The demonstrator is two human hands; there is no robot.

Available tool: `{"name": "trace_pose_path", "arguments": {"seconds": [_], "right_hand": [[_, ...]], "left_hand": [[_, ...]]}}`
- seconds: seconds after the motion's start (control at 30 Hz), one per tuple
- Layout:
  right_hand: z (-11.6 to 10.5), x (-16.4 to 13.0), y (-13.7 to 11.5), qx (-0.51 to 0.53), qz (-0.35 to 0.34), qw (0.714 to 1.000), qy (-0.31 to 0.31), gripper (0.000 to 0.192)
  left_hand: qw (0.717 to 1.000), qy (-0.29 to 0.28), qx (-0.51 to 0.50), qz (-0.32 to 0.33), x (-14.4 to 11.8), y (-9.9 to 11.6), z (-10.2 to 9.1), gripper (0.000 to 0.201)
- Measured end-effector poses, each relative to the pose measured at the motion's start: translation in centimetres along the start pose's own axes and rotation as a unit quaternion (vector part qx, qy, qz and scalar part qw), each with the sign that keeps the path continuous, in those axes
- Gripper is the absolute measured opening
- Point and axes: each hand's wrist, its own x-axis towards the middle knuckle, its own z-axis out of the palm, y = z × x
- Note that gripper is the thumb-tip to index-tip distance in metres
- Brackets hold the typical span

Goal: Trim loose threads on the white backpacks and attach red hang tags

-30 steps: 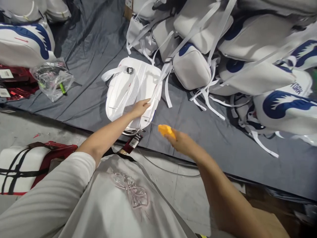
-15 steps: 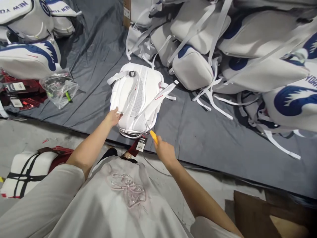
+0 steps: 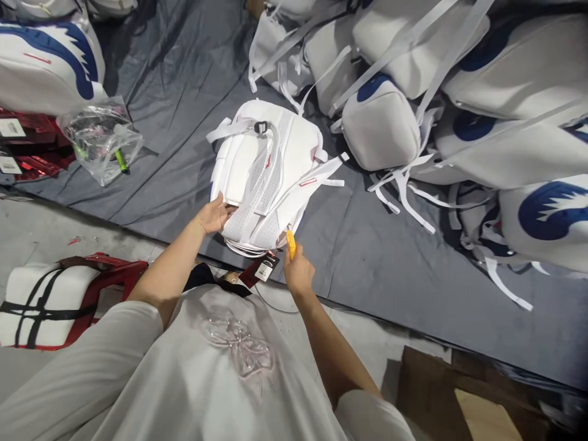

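Backpack (image 3: pixel 275 177): lying on grey cloth (image 3: pixel 390 263), strap side up.
Left hand (image 3: pixel 214 214): arm extended, thumb raised, fingers partly spread at backpack's left side — grip cannot be told.
Right hand (image 3: pixel 299 268): arm extended, fingers curled around yellow tool (image 3: pixel 291 244) — beside backpack's lower right corner.

White backpack (image 3: pixel 269 184), straps up; yellow tool (image 3: pixel 291 243) alongside.

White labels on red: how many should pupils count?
3 visible: upper label and lower label on the red packets at far left, third label on the dark red tag by the white backpack. Others may be hidden.
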Motion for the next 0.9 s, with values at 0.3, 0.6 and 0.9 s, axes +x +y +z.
{"name": "trace_pose_path", "arguments": {"seconds": [0.3,0.6,0.9], "right_hand": [[2.0,2.5,-0.7,-0.041,0.020,0.999,0.004,0.037],[2.3,1.2,0.8,-0.064,0.015,0.997,0.042,0.041],[4.5,2.3,2.4,-0.106,-0.053,0.986,0.120,0.049]], "left_hand": [[0.998,-0.055,-0.020,-0.007,1.2,-0.1,-0.5,0.079],[0.995,-0.083,-0.018,0.053,-0.3,-0.5,1.1,0.092],[0.995,-0.074,0.020,0.061,-0.7,-1.0,1.2,0.089]]}}
